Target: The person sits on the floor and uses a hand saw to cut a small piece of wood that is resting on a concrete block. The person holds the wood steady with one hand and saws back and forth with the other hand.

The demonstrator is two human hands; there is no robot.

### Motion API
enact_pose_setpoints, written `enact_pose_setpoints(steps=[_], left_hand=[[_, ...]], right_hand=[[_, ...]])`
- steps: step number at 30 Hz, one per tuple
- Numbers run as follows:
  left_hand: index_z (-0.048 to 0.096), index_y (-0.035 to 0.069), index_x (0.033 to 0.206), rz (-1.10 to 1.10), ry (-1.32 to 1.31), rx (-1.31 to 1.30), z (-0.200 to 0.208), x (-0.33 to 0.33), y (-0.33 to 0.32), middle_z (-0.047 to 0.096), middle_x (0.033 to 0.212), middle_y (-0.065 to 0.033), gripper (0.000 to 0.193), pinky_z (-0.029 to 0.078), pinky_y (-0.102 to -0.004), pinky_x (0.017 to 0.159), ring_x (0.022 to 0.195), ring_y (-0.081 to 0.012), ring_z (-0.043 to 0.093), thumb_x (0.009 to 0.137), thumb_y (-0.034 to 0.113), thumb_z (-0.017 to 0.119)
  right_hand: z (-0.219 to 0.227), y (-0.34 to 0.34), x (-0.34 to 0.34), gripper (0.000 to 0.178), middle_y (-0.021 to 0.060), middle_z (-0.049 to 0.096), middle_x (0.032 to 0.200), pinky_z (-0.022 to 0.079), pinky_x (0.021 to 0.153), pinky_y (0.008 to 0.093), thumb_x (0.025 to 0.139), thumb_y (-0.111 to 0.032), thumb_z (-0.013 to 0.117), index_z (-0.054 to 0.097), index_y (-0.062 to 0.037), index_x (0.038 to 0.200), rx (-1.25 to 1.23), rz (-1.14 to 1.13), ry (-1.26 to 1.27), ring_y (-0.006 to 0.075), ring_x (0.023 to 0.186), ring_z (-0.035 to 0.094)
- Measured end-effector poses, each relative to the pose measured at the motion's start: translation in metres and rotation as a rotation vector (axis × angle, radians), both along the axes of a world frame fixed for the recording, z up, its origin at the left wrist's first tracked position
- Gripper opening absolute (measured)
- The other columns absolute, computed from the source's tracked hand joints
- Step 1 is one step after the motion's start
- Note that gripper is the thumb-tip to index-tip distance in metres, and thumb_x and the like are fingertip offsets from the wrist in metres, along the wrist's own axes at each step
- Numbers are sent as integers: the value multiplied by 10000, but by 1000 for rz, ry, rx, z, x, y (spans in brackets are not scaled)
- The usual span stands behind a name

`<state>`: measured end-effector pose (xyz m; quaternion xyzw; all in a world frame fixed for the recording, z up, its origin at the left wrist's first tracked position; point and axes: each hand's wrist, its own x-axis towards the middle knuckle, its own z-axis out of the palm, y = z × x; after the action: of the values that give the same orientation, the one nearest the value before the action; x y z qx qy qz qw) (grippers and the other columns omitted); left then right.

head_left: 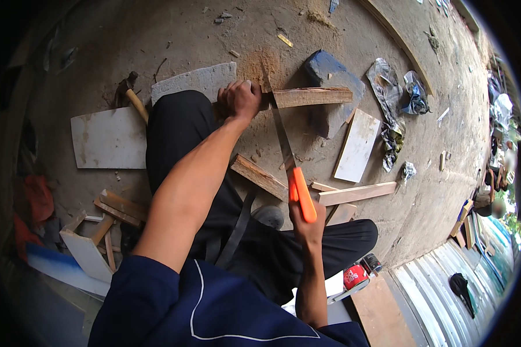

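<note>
My left hand (239, 99) presses down on a wooden batten (312, 96) that lies across a grey stone block (333, 78) on the concrete floor. My right hand (308, 222) grips the orange handle of a handsaw (301, 194). The saw's thin blade (278, 124) runs up and away to the batten, meeting it just right of my left hand. A patch of sawdust (260, 61) lies beyond the cut. My black-trousered knee (179, 127) is bent up next to the batten's left end.
A hammer (130, 92) lies at the left by a white board (107, 139). Loose wood offcuts (260, 176) and a long strip (356, 192) lie near my legs. A white panel (358, 144), crumpled plastic bags (393, 92) and a red tin (355, 276) sit to the right.
</note>
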<state>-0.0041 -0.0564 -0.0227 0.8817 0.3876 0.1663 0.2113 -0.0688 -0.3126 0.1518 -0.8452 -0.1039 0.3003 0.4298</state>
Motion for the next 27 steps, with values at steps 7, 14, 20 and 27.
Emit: enact_pose_setpoints(steps=[7,14,20,27], left_hand=[[614,95,635,-8,30,-22,-9,-1,0,637,740,-87,215,384,-408,683,774,-271,602,791,218,534],[592,64,611,51,-25,-25,0,2,-3,623,701,-122,280,402,-442,644,704,-323,599,797,261,521],[618,81,621,114,54,-30,4,6,-1,639,708,-105,277,400,-419,661,720,-292,615,798,267,513],[626,91,626,85,36,-26,2,6,-3,643,708,-81,285,389,-412,678,731,-264,620,806,281,513]], right_hand=[[-24,55,33,223,211,516,588,397,497,369,777,-166,622,544,34,717,-34,44,-75,349,488,512],[-13,28,14,199,203,509,579,385,496,370,782,-133,607,546,33,691,-106,83,-79,364,520,523],[-6,49,27,205,190,502,568,384,490,359,784,-140,621,549,30,696,-68,42,-74,285,465,500],[4,15,9,184,173,487,557,397,497,324,778,-133,625,569,32,718,-32,25,-28,235,448,480]])
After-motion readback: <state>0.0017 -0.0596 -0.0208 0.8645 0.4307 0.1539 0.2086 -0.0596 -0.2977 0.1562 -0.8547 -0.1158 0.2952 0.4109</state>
